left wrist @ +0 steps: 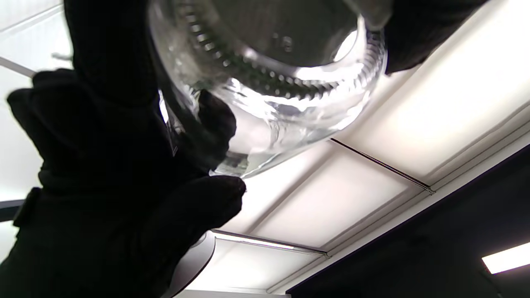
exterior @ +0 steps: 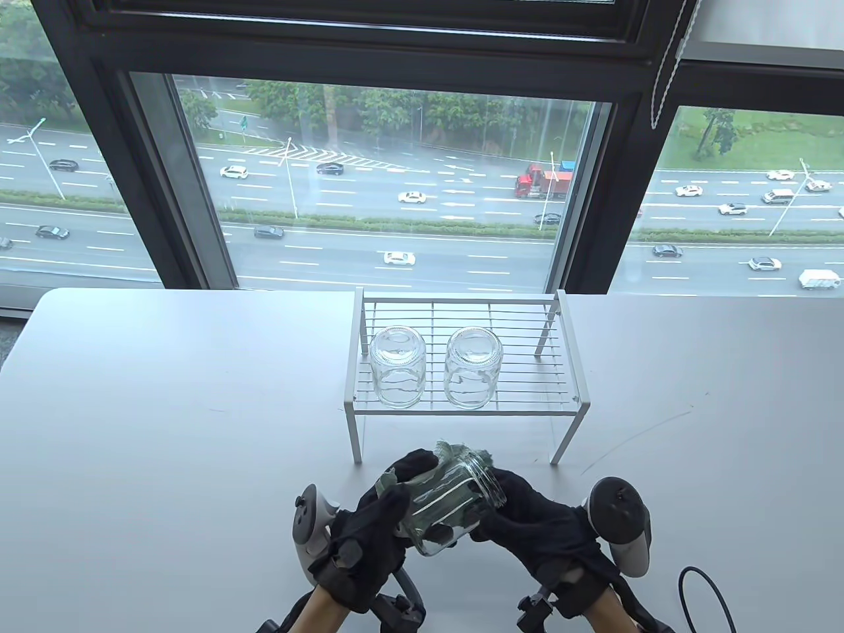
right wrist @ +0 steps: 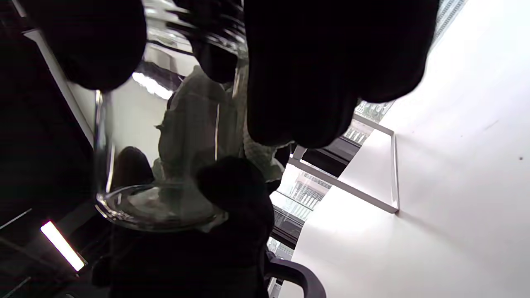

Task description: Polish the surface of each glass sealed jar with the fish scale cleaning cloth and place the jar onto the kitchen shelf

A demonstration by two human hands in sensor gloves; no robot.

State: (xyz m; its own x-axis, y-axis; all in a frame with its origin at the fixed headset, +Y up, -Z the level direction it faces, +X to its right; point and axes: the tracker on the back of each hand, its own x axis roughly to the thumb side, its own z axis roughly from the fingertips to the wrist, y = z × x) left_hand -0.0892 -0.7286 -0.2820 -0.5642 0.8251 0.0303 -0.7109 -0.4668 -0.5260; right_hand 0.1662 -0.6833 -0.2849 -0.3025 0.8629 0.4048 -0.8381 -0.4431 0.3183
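A clear glass jar (exterior: 455, 508) is held tilted above the table's front, its threaded mouth pointing up and right. My left hand (exterior: 386, 511) wraps its base end, with the grey-green cloth (exterior: 455, 453) between the fingers and the glass. My right hand (exterior: 511, 517) grips the jar near the neck. Seen from the left wrist, the jar (left wrist: 269, 82) fills the top beside my dark glove (left wrist: 103, 165). In the right wrist view the cloth (right wrist: 194, 124) shows through the jar (right wrist: 136, 178) under my fingers (right wrist: 314, 82). Two more jars (exterior: 397, 366) (exterior: 472, 369) stand upside down on the white wire shelf (exterior: 567, 369).
The shelf stands at the middle back of the white table (exterior: 165, 428), with the window right behind it. Its right part holds no jar. A black cable (exterior: 705, 593) loops at the front right corner. The shelf's leg (right wrist: 393, 178) shows in the right wrist view.
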